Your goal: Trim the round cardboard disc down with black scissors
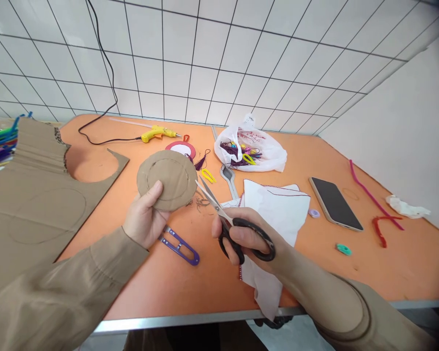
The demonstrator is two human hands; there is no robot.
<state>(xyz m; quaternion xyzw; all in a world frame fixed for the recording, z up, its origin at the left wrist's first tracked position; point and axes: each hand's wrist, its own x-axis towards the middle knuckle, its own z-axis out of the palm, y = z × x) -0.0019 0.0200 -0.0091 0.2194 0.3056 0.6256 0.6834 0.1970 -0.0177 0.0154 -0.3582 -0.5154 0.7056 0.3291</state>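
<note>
A round piece of brown cardboard (179, 178) with a smaller circle drawn or scored inside its rim is pinched in my left hand (148, 217), thumb on its face. My right hand (247, 234) grips black-handled scissors (219, 207) through the handle loops. Their blades are slightly apart and point at the disc's right edge; whether they touch it I cannot tell. On the table below my left hand lies a purple tool (183, 247), partly hidden by the hand. White cloth (274, 204) with dark red edge stitching lies behind and under my right hand.
Cut cardboard sheet (36, 209) covers the left side. A yellow glue gun (157, 133) with a black cord lies at the back. Beyond the cloth sits a white plastic bag (267, 153) of trinkets. A phone (334, 202) and pipe cleaners (373, 192) lie right.
</note>
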